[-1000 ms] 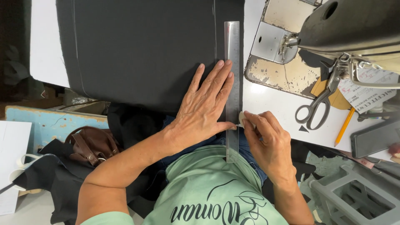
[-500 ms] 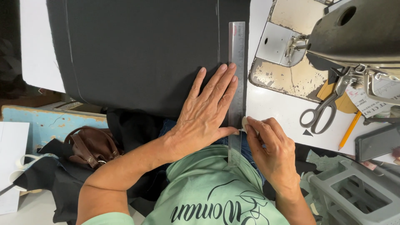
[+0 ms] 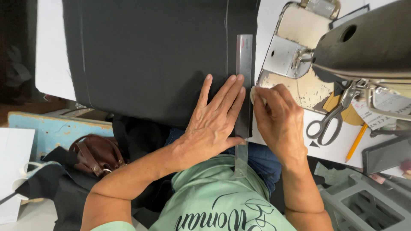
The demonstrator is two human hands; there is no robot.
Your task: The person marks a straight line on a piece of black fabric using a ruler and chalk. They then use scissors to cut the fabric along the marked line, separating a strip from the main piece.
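A large black cloth (image 3: 158, 60) lies spread on a white table. A clear plastic ruler (image 3: 244, 60) rests along the cloth's right edge. My left hand (image 3: 214, 119) lies flat with spread fingers on the cloth and the ruler, pressing both down. My right hand (image 3: 278, 122) sits just right of the ruler and pinches a small white piece of chalk (image 3: 253, 95) against the ruler's edge. A faint chalk line (image 3: 226, 38) runs along the cloth left of the ruler.
A sewing machine (image 3: 342, 51) stands at the right, with scissors (image 3: 332, 122) and a yellow pencil (image 3: 356, 142) below it. A brown leather bag (image 3: 96, 154) and dark cloth lie at lower left. A grey plastic crate (image 3: 364, 205) is at lower right.
My right hand with the chalk has moved up along the ruler's edge, from below my left thumb to level with my left fingers. The left hand stays flat on the ruler.
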